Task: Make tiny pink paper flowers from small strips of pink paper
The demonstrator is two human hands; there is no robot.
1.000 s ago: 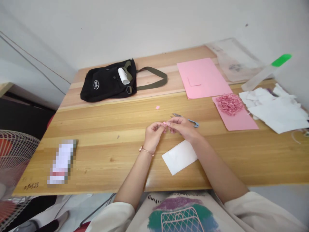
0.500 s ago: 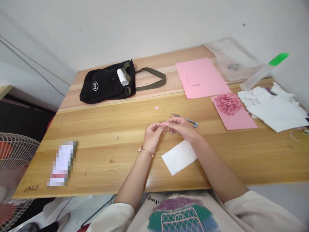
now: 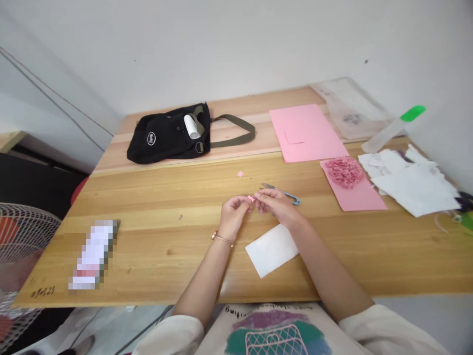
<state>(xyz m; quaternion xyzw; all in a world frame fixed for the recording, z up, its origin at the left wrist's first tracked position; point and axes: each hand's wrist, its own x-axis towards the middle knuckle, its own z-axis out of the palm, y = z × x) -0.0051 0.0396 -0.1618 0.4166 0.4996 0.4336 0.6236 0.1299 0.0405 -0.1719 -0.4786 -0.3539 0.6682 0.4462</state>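
Small pink paper piece [image 3: 251, 198], pinched between fingertips of both hands above the wooden table [image 3: 155, 197] | left hand [image 3: 233, 213] curled, closed on piece | right hand [image 3: 275, 204] curled, closed on piece | blue-handled scissors [image 3: 284, 193] just behind right hand | white paper [image 3: 272, 250] near wrists | pink scrap [image 3: 240, 173] farther back.

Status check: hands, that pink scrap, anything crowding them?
Left hand and right hand pinch the pink scrap together. Scissors lie just beyond the right hand, white paper beside the right wrist.
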